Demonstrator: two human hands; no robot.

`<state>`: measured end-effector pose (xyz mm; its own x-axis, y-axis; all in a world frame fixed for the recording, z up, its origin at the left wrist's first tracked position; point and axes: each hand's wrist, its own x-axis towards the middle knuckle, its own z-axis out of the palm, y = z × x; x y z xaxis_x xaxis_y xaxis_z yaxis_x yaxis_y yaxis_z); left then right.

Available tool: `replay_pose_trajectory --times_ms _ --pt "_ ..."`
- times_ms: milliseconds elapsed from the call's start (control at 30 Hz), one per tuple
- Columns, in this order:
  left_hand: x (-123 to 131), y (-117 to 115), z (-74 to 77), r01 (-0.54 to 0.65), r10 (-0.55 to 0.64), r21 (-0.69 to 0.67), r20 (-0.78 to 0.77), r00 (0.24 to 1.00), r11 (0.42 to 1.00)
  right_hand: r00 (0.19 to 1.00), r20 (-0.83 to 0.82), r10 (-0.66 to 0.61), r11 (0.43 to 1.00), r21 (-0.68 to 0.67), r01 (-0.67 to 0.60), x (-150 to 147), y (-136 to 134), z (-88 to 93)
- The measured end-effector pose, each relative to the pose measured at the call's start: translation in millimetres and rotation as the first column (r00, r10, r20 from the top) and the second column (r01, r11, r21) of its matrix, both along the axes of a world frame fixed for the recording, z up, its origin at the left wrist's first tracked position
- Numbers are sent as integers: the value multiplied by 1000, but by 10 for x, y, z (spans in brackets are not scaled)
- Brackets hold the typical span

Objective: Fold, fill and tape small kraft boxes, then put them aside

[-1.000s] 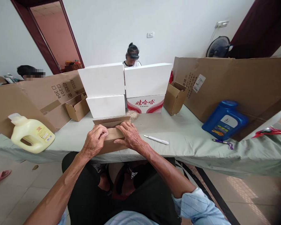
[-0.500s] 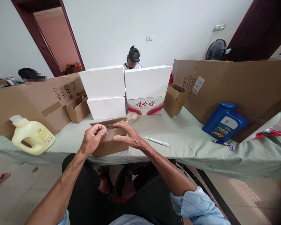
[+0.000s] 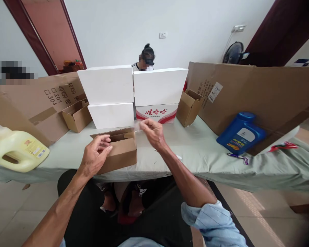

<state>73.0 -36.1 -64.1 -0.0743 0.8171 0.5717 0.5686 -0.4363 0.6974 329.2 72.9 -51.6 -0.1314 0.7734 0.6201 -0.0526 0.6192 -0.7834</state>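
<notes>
A small brown cardboard box (image 3: 122, 154) stands at the table's near edge, its top partly open. My left hand (image 3: 96, 152) is at the box's left end, fingers loosely curled and thumb apart, with nothing visible between them. Beyond the box's right corner, my right hand (image 3: 153, 130) is raised with its fingertips pinched on a scrap of clear film (image 3: 137, 126). That film is thin and hard to make out. Under my right forearm lies a white pen-like knife (image 3: 179, 157), mostly hidden.
White boxes (image 3: 105, 85) and a red-and-white printed carton (image 3: 156, 113) are stacked ahead. Two small open cartons (image 3: 77, 115) (image 3: 189, 108) flank them. A yellow jug (image 3: 20, 147) is left; a blue bottle (image 3: 243, 133) and purple pen (image 3: 237, 156) are right. A person (image 3: 146, 58) sits opposite.
My right hand has moved away from the box top, forward and right, with the clear film. My left hand has come off the film and stays by the box. The view has shifted slightly.
</notes>
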Motion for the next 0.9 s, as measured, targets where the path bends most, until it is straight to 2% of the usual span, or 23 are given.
replay_pose_trajectory --times_ms 100,200,300,367,433,533,733,900 --pt "-104 -22 -78 -60 89 113 -274 958 992 970 80 -232 968 -78 238 244 468 -117" --pt "-197 -60 -71 -80 177 220 -466 867 972 931 217 -294 924 -184 335 333 892 -350" --pt "-284 -70 -28 -183 313 293 -496 810 938 904 307 -298 894 -242 377 307 1202 -603" --pt "-349 -41 -19 -258 371 290 -461 806 922 876 376 -302 870 -267 414 270 1355 -746" --pt "-412 8 -38 -268 333 207 -432 838 941 844 445 -299 849 -279 448 231 1481 -860" --pt "-464 59 -94 -194 219 102 -399 890 976 788 547 -281 824 -283 491 171 1642 -986" --pt "-383 -49 -153 -123 164 127 -394 904 984 660 707 -253 785 -249 567 66 1888 -1155" --pt "-363 -150 -211 -91 132 121 -389 912 988 573 782 -244 756 -217 618 12 1974 -1259"
